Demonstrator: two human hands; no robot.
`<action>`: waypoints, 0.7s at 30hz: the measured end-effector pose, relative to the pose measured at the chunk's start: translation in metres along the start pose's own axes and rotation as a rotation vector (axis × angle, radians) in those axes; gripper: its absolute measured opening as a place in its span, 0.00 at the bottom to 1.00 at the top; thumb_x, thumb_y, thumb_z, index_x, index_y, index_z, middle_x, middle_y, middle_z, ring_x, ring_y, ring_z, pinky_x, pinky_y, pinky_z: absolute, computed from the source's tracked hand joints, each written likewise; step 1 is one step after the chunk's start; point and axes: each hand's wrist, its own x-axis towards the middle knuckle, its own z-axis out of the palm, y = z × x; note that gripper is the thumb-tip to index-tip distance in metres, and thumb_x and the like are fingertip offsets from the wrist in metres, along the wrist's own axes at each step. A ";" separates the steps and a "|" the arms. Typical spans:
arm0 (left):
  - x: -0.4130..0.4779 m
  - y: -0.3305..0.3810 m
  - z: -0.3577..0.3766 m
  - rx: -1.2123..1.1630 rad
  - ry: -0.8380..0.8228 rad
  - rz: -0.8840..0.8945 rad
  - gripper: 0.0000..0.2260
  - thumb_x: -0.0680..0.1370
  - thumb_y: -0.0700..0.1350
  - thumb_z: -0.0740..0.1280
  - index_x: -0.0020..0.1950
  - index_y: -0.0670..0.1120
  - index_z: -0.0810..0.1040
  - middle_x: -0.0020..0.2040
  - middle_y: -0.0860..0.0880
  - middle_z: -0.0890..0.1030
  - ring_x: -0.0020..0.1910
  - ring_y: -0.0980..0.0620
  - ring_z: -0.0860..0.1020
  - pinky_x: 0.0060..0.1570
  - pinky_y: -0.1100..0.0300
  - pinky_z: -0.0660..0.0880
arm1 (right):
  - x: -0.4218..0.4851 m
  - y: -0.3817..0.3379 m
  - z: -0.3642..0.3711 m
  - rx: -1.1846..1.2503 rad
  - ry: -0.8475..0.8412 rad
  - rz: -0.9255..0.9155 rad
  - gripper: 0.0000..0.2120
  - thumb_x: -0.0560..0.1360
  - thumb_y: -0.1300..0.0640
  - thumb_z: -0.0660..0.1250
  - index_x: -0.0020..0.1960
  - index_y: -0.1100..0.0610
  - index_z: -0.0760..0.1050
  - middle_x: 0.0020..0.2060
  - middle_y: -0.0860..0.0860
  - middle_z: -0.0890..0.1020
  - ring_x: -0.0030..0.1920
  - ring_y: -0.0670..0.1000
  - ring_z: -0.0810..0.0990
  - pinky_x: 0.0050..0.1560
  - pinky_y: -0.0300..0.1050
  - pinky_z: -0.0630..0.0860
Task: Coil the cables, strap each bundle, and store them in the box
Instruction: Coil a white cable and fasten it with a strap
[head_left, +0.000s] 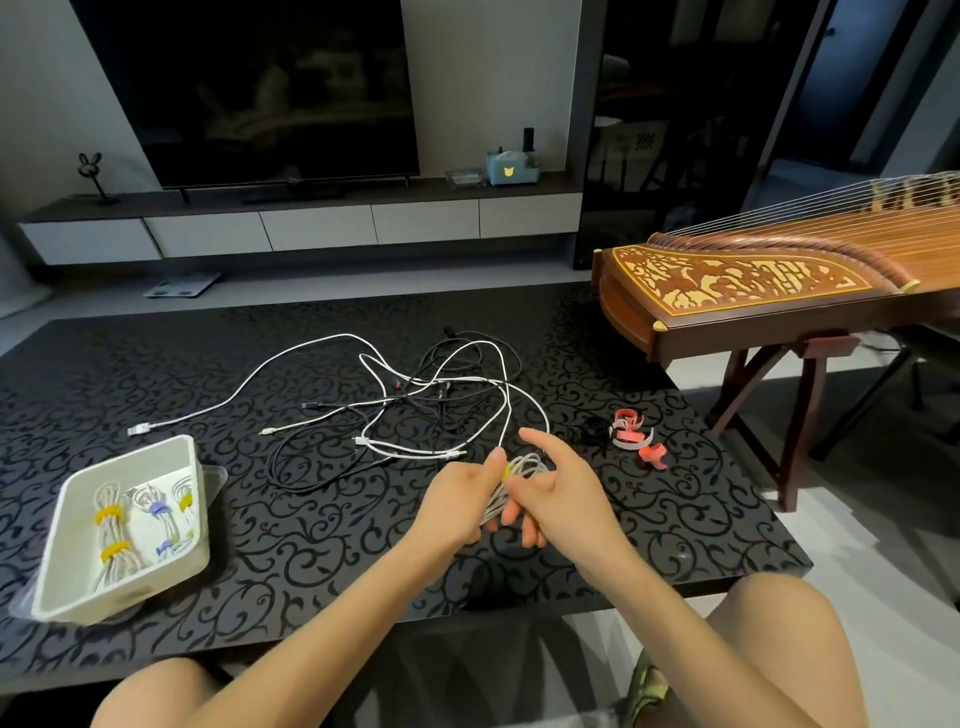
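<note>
From the head camera, the step in hand looks like strapping. Over the near middle of the counter (311, 561), the left hand (460, 501) grips a coiled white cable (530, 465), thumb on top and fingers curled round the loops. A yellow strap (507, 470) shows at the coil just beside that thumb. The right hand (563, 493) meets the coil from the other side. Its thumb presses against the loops, its lower fingers (530, 532) curl underneath, and its index finger points up and free. Whether the strap is already fastened cannot be told, as the hands hide most of it.

The white box (200, 499) sits well to the left on the counter. It already holds strapped bundles (111, 538) bound in yellow and blue.

Beyond the hands, loose cables (395, 387), white and black, lie tangled. Spare straps (631, 434), red and pink, lie near the right hand.

Next, I judge, the strap must be wrapped tight and pressed closed while the left hand keeps the loops together. Then the bundle goes across to the box. Several cables remain to be coiled, so the task seems roughly half done.
</note>
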 end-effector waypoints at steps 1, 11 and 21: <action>-0.001 0.000 0.002 -0.025 0.038 0.010 0.27 0.81 0.57 0.56 0.27 0.44 0.71 0.25 0.45 0.72 0.22 0.53 0.65 0.23 0.65 0.61 | -0.002 0.003 0.002 -0.032 0.036 -0.026 0.21 0.77 0.62 0.63 0.68 0.52 0.64 0.30 0.54 0.82 0.22 0.49 0.73 0.25 0.37 0.70; 0.000 0.000 0.005 -0.136 0.207 0.086 0.14 0.80 0.48 0.61 0.41 0.39 0.72 0.32 0.43 0.76 0.25 0.50 0.76 0.24 0.67 0.65 | -0.022 0.039 -0.011 -0.411 0.188 -0.137 0.04 0.73 0.47 0.70 0.45 0.46 0.78 0.33 0.41 0.83 0.38 0.39 0.80 0.45 0.45 0.74; -0.009 0.014 -0.010 -0.182 -0.018 0.268 0.16 0.75 0.54 0.64 0.34 0.43 0.73 0.33 0.42 0.68 0.32 0.47 0.65 0.25 0.60 0.63 | 0.000 0.024 -0.040 -0.321 -0.021 -0.120 0.02 0.71 0.58 0.73 0.43 0.53 0.84 0.30 0.45 0.82 0.32 0.40 0.78 0.38 0.34 0.73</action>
